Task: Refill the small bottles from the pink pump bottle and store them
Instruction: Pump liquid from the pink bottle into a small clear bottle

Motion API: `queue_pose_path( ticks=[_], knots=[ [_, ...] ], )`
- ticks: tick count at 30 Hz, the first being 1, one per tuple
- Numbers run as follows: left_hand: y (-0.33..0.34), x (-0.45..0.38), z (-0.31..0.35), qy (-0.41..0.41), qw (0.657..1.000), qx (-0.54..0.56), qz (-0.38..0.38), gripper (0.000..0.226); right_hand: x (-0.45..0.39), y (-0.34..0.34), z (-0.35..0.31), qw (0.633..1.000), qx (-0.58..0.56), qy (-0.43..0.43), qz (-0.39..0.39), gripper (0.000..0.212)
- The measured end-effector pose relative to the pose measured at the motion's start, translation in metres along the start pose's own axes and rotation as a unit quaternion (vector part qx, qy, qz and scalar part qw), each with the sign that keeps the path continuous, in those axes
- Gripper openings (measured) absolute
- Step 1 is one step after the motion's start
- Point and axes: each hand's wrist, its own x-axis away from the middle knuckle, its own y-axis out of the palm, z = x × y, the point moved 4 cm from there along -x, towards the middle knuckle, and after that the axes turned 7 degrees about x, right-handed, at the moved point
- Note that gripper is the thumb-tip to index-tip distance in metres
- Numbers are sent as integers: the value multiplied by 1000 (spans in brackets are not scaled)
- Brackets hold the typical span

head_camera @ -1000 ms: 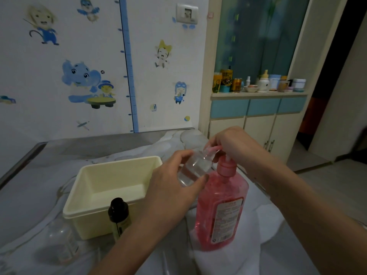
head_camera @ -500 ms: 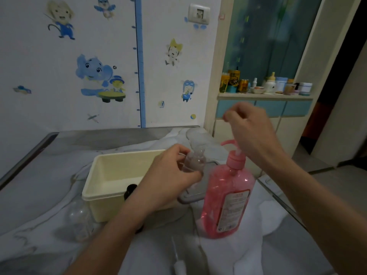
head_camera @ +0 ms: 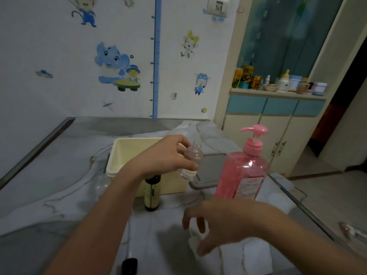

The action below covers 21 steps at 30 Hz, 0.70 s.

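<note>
My left hand grips a small clear uncapped bottle, held upright above the table, to the left of the pink pump bottle. The pink pump bottle stands on the table with its spout pointing left. My right hand hovers low over the table in front of the pink bottle, fingers spread and holding nothing. A dark bottle with a pale label stands in front of the cream tub. Another clear bottle lies at the tub's left.
A grey lid lies between tub and pink bottle. A dark cap sits at the near edge, white cloth under my right hand. The table has a metal rim; a cabinet stands behind right.
My right hand has left the pump head and dropped down toward the table in front of the pink bottle. My left hand has drawn the clear bottle away from the spout.
</note>
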Motion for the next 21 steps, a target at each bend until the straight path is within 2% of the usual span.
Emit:
queue_pose_path(
  ticks=[4, 6, 10, 13, 18, 21],
  knots=[
    [-4, 1, 0, 1, 1000, 14, 12, 42, -9, 20, -3, 999, 17, 20, -27, 60],
    [-4, 2, 1, 1, 1000, 15, 13, 43, -14, 25, -4, 999, 27, 14, -23, 54],
    [-5, 2, 0, 5, 1000, 6, 19, 44, -21, 33, -5, 1000, 20, -7, 8, 31],
    [-8, 1, -1, 7, 1000, 7, 25, 43, -21, 31, -5, 1000, 4, -20, 15, 30],
    [-10, 1, -2, 7, 999, 15, 32, 45, -9, 11, 2, 992, -72, -23, 101, 29],
    [-12, 1, -1, 8, 999, 17, 39, 44, 0, -7, 9, 982, -107, -10, 157, 41]
  ],
)
